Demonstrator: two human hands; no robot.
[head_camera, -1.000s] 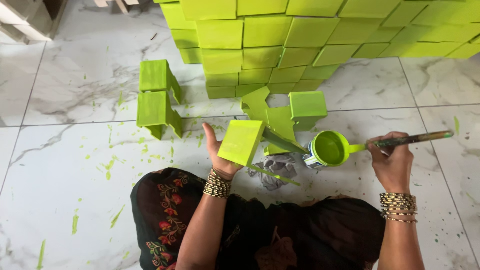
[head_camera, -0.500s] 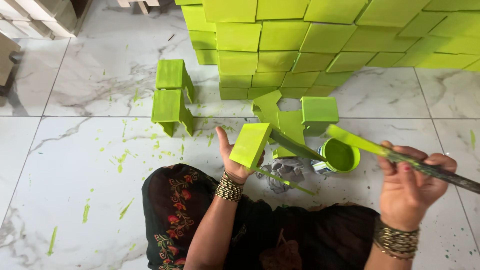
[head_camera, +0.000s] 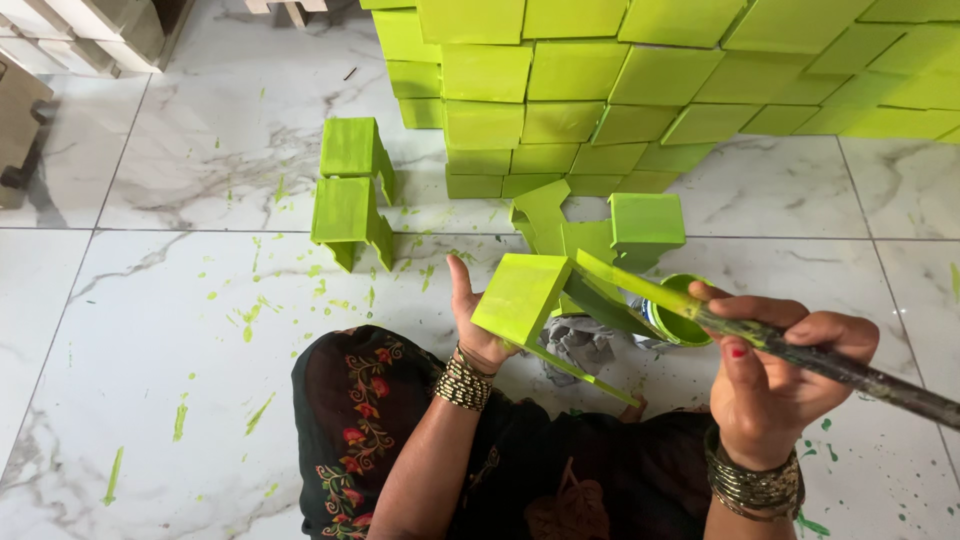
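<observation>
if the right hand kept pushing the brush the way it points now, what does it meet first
Probably the small lime-green painted stool held by the left hand: the right hand aims its long brush up-left at it, though depth is unclear.

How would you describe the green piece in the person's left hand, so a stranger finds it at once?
Start at the big stack of green blocks on the marble floor. Below it, just above the person's lap, the left hand holds a green stool-like piece. It alone is lifted and tilted, with the paintbrush touching it.

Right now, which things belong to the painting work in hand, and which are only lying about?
In use:
- green stool, in left hand
- paintbrush, in right hand
- paint pot

Lying about:
- stacked green blocks
- two painted stools
- grey rag
</observation>
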